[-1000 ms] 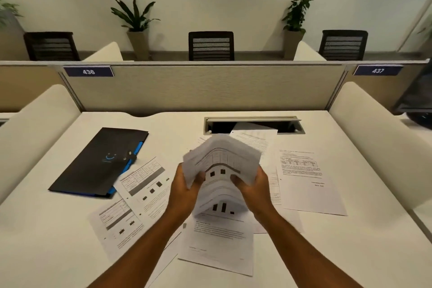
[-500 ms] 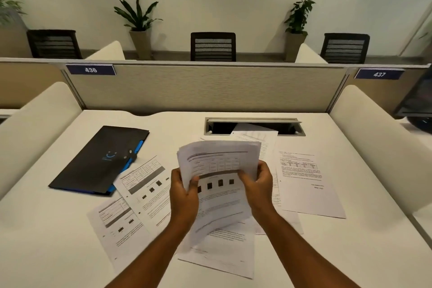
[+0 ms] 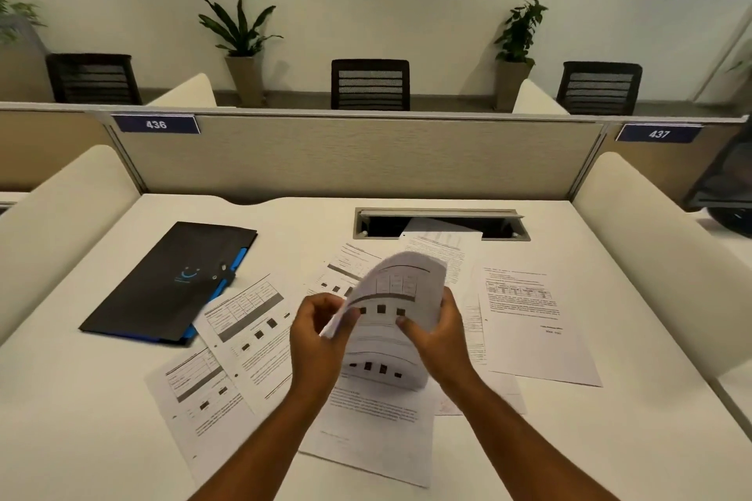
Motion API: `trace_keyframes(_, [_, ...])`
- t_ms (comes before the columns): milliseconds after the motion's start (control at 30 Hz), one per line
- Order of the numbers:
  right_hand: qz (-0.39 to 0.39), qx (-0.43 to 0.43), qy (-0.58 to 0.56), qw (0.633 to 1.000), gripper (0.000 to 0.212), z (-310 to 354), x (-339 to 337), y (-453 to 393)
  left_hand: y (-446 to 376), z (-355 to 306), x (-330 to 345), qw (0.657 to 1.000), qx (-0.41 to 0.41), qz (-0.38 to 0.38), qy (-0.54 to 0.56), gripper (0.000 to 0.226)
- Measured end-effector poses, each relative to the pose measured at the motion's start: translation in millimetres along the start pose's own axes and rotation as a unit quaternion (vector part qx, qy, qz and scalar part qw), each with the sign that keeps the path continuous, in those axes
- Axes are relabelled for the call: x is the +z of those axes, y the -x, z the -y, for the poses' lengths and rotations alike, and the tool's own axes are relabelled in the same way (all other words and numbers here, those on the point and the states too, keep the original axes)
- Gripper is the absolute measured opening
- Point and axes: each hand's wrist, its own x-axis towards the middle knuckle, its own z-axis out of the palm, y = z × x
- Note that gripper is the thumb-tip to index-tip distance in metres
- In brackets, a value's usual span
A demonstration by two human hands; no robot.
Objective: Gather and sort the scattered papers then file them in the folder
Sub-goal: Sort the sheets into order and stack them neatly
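A small stack of printed papers [image 3: 396,297] is held above the middle of the white desk [image 3: 610,439], bowed upward. My right hand [image 3: 437,334] grips its right edge, thumb on the front sheet. My left hand [image 3: 319,334] pinches the stack's left edge with curled fingers. Several loose sheets lie scattered underneath: two to the left [image 3: 244,329] [image 3: 195,390], one near me [image 3: 378,431], one to the right [image 3: 529,321], others behind the stack [image 3: 443,252]. A closed black folder [image 3: 171,281] with blue edging lies at the left of the desk.
A cable slot [image 3: 500,226] is cut into the desk's far side, with one sheet's top edge overlapping it. Beige partitions [image 3: 358,159] enclose the desk at the back and both sides. Chairs and potted plants stand beyond.
The stack has bent into an upward curve and shifted slightly right. My left hand slid from the front of the sheets to their left edge.
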Motion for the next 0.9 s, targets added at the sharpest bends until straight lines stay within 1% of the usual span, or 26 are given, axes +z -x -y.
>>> trace_keyframes(67, [-0.038,0.003,-0.052,0.998,0.056,1.2,-4.2,-5.5,-5.2,-1.7,-2.8,0.999,-0.007,-0.041,0.0,0.037])
trace_keyframes(100, [-0.051,0.007,-0.064,0.997,0.057,1.3,-5.4,-7.2,-5.0,-1.8,-3.2,0.999,-0.006,-0.034,-0.002,0.036])
trace_keyframes(167, [-0.027,0.025,-0.032,0.999,0.054,0.7,-2.5,-5.9,-0.7,-1.5,-0.2,0.999,-0.005,0.025,-0.024,0.029])
trace_keyframes(200, [-0.012,0.032,-0.017,0.999,0.048,-0.8,0.2,-5.0,1.2,-1.1,1.9,0.998,-0.01,0.049,-0.034,0.023])
trace_keyframes(233, [-0.011,0.033,-0.016,0.999,0.041,-1.5,1.9,-4.7,1.6,-1.1,3.1,0.998,-0.019,0.057,-0.034,0.019])
trace_keyframes(267, [-0.023,0.03,-0.027,0.999,0.036,0.3,2.2,-4.8,0.7,-2.9,3.8,0.998,-0.026,0.05,-0.029,0.017])
trace_keyframes(367, [-0.072,-0.008,-0.072,0.995,0.035,7.6,0.3,-5.1,-1.8,-9.0,0.9,1.0,-0.005,0.022,-0.008,0.026])
trace_keyframes(400, [-0.068,-0.015,-0.077,0.995,0.037,8.3,1.9,-2.8,-0.2,-10.6,0.7,1.0,0.002,0.023,-0.006,0.029])
trace_keyframes(467, [-0.044,0.0,-0.056,0.997,0.041,3.3,8.9,5.1,5.1,-8.7,2.6,0.999,-0.007,0.03,-0.026,0.033])
trace_keyframes(533, [-0.036,0.023,-0.036,0.998,0.037,-0.9,12.2,9.6,9.5,-4.0,3.8,0.999,-0.024,0.027,-0.04,0.033])
trace_keyframes(667, [-0.066,-0.023,-0.047,0.996,0.028,4.9,3.8,2.5,6.7,-3.5,-0.3,0.999,-0.027,-0.026,-0.006,0.028])
trace_keyframes(700, [-0.065,-0.027,-0.045,0.997,0.026,4.6,3.2,2.8,6.9,-3.8,-0.5,0.999,-0.028,-0.027,-0.004,0.028])
trace_keyframes(767, [-0.052,0.003,-0.028,0.998,0.024,-2.1,6.9,7.3,10.0,-0.4,0.9,0.999,-0.048,-0.001,-0.026,0.03])
trace_keyframes(833, [-0.042,0.039,-0.012,0.998,0.025,-12.0,8.5,12.2,13.6,4.5,1.6,0.997,-0.063,0.01,-0.038,0.026])
trace_keyframes(900, [-0.056,0.033,-0.019,0.998,0.027,-14.8,5.8,13.6,12.7,-0.9,0.2,0.999,-0.034,0.003,-0.025,0.027])
